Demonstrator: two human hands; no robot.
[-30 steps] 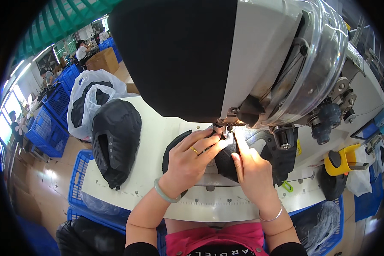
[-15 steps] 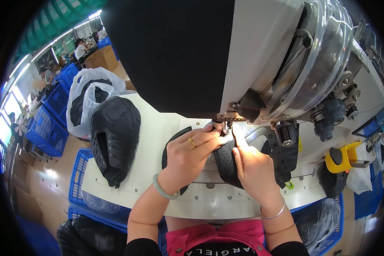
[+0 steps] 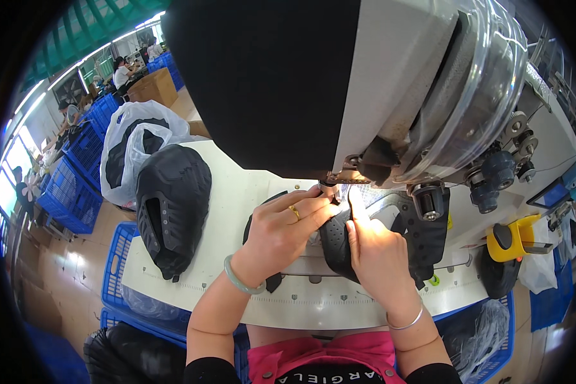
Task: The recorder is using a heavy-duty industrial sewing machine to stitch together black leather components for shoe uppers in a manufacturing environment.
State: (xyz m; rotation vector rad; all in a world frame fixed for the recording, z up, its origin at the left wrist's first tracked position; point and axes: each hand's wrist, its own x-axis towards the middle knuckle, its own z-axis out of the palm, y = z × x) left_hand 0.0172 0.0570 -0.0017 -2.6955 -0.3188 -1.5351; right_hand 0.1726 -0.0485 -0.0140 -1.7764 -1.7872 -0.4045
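A black perforated shoe upper (image 3: 336,242) lies on the white table under the needle area (image 3: 336,191) of a sewing machine (image 3: 390,77). My left hand (image 3: 276,238), with a gold ring and a green bangle, pinches the upper's edge just left of the needle; its fingertips are bunched together. From the right, my right hand (image 3: 383,265) grips the same upper, index finger stretched toward the needle and thumb along the side. Lamp light glares on both sets of fingertips, so the stitched spot is hard to make out. More of the black material shows beyond each hand.
A stack of black shoe uppers (image 3: 176,211) rests on the table's left, beside a white plastic bag (image 3: 134,137). Blue crates (image 3: 116,272) sit below the table edge. A yellow holder (image 3: 515,237) stands at the right. People work farther back on the left.
My hands keep their hold, with the right hand and forearm shifted slightly left. Behind the machine's clear cover, the metal lever seen before no longer shows distinctly.
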